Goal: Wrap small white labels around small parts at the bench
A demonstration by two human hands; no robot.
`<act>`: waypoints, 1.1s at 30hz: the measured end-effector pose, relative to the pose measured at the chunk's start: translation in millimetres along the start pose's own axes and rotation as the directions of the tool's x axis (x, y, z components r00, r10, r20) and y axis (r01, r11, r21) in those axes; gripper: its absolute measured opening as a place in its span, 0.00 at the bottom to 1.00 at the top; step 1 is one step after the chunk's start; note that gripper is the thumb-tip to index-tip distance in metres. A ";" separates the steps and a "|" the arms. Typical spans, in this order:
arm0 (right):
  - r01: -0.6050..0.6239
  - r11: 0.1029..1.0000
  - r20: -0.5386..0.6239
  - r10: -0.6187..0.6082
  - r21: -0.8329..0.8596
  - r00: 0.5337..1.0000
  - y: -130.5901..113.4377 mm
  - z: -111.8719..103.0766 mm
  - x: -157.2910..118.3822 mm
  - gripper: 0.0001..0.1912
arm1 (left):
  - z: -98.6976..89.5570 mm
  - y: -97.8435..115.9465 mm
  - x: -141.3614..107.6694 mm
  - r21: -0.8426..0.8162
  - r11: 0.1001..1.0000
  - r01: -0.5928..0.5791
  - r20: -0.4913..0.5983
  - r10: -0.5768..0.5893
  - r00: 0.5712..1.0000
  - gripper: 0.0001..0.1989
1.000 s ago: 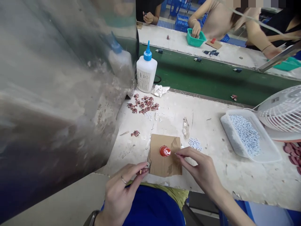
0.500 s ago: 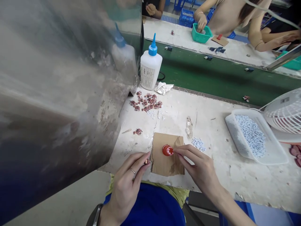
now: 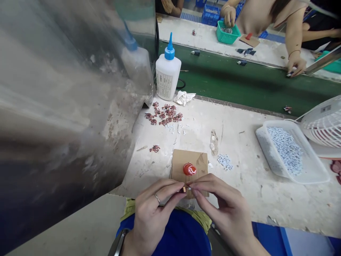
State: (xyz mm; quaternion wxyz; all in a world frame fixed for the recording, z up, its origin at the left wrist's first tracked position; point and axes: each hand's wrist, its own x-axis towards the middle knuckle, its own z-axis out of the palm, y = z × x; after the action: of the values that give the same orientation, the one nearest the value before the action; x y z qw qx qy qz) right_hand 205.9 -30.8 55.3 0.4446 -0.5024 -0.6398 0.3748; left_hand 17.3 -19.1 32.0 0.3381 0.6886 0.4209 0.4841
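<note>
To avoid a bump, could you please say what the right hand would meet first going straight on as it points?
Probably the small brown piece with a stubby tan end, pinched by the left hand; depth there is unclear.

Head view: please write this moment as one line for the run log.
left hand: pinches small tan-ended piece | right hand: pinches tiny pale piece beside it | red cup: on cardboard | piece contact: unclear

Cup (image 3: 189,169) on cardboard (image 3: 176,172), near front edge of table (image 3: 279,199); left hand (image 3: 157,204) and right hand (image 3: 223,206) meet before cup. Loose bits (image 3: 225,161) right of cardboard, tray (image 3: 319,176) of bits farther right, fan (image 3: 323,122) behind-right. Lone piece (image 3: 155,148) left of cardboard; piece cluster (image 3: 169,114) behind, then bottle (image 3: 167,78), tissue (image 3: 183,98) just right.
</note>
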 end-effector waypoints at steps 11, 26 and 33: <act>0.082 0.992 0.030 -0.079 -0.100 0.996 5.3 3.7 -3.6 0.14 | 2.2 -2.6 -3.1 -0.015 0.999 0.031 -0.016 -0.031 0.999 0.11; 0.205 0.965 0.104 -0.190 -0.162 0.976 -8.1 -16.2 4.3 0.19 | -1.4 16.0 13.3 -0.089 0.994 0.064 0.007 -0.063 0.998 0.11; 0.074 0.997 0.147 -0.071 -0.017 0.987 -15.9 -10.0 5.1 0.16 | -5.7 21.8 3.7 0.053 0.996 0.067 0.002 -0.067 0.998 0.17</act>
State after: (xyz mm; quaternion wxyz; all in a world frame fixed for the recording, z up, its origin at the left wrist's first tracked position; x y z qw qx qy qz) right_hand 209.9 -29.0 74.3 0.4043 -0.4548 -0.6927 0.3872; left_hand 18.0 -24.5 54.2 0.3368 0.6835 0.4559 0.4600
